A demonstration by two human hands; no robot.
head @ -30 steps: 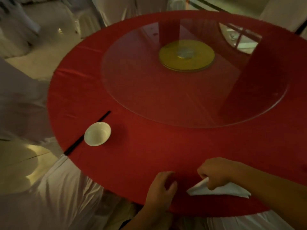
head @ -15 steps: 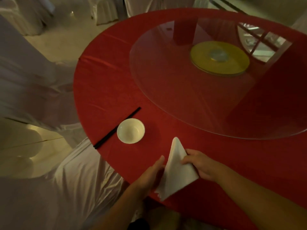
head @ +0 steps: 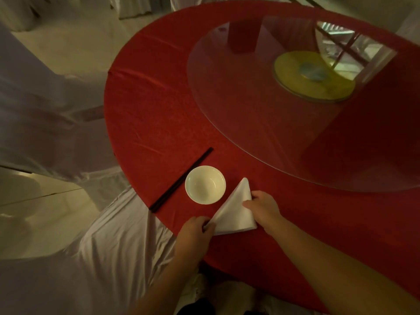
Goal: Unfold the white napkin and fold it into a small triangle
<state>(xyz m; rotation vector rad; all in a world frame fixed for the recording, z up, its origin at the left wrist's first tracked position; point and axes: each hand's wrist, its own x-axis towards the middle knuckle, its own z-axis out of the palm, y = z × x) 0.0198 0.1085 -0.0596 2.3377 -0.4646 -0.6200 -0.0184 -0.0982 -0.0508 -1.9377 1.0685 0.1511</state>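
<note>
I see the white cloth napkin [head: 235, 211] lying flat on the round red-clothed table [head: 159, 123], lower centre of the frame, folded as a triangle with its tip pointing up-frame, just beside the small white ceramic bowl [head: 205, 184]. My left hand [head: 197, 231] pinches the napkin's lower-left corner; my right hand [head: 263, 206] grips its right edge, fingers curled over the cloth. Both hands are closed on the napkin, neither spread wide. 1 pair of black chopsticks [head: 181, 179] lies diagonally left of the bowl. I judge this as the start: the napkin is still folded, not yet unfolded. Next move, as I read it: lift a free layer with the right hand while the left pins the corner, open it flat, away from the bowl.
</note>
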